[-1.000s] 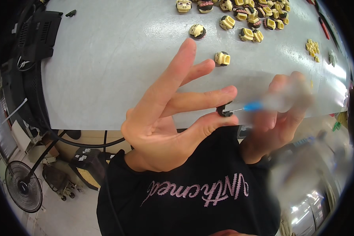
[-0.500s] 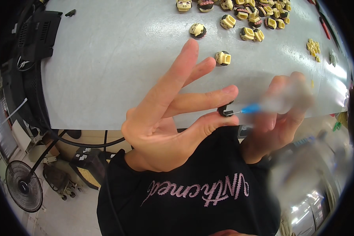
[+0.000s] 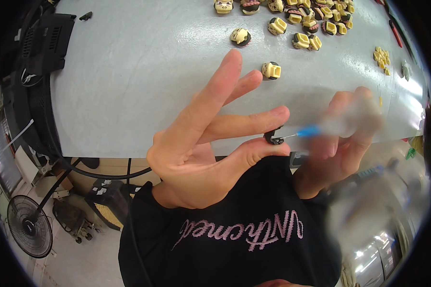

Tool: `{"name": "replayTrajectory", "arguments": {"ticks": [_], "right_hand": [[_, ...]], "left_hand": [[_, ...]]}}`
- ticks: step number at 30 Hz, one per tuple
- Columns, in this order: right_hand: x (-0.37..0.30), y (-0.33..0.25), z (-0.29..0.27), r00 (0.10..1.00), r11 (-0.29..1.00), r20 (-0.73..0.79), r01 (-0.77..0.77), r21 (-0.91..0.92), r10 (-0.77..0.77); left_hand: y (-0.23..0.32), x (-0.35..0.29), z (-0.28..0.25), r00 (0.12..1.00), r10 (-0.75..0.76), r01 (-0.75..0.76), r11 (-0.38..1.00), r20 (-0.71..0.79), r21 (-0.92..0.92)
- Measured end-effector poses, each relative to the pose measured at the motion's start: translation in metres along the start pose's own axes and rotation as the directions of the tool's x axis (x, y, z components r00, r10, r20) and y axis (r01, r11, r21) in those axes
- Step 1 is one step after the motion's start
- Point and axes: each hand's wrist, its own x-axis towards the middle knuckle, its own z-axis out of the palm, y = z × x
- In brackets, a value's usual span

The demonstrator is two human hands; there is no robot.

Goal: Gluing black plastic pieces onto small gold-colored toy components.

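Left hand [image 3: 201,148]: thumb and forefinger pinch a small black part [image 3: 273,137], other fingers splayed. Right hand [image 3: 340,143]: closed round a blue-hubbed syringe [image 3: 316,130], blurred, needle tip touching the part. Grey table [image 3: 129,71] beyond: scattered cream and brown figurines [image 3: 272,70]

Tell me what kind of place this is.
Probably a small assembly workshop: a grey worktable strewn with small yellow-and-dark parts, a floor fan below, and the left hand pinching a tiny black part.
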Motion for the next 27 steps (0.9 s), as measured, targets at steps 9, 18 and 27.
{"name": "replayTrajectory", "arguments": {"ticks": [9, 18, 27], "right_hand": [[0.011, 0.001, -0.011, 0.957, 0.947, -0.048, 0.275, -0.165, -0.286], [0.014, -0.03, -0.055, 0.907, 0.627, 0.0, 0.291, -0.723, -0.42], [0.019, -0.033, -0.043, 0.932, 0.693, 0.006, 0.273, -0.668, -0.362]], "left_hand": [[0.001, 0.001, 0.001, 1.0, 0.018, -0.017, 1.0, -0.01, 0.011], [0.006, -0.002, 0.002, 0.999, -0.039, 0.039, 0.999, -0.03, 0.001], [0.005, -0.001, 0.001, 0.998, -0.03, 0.027, 0.998, -0.051, -0.048]]}}
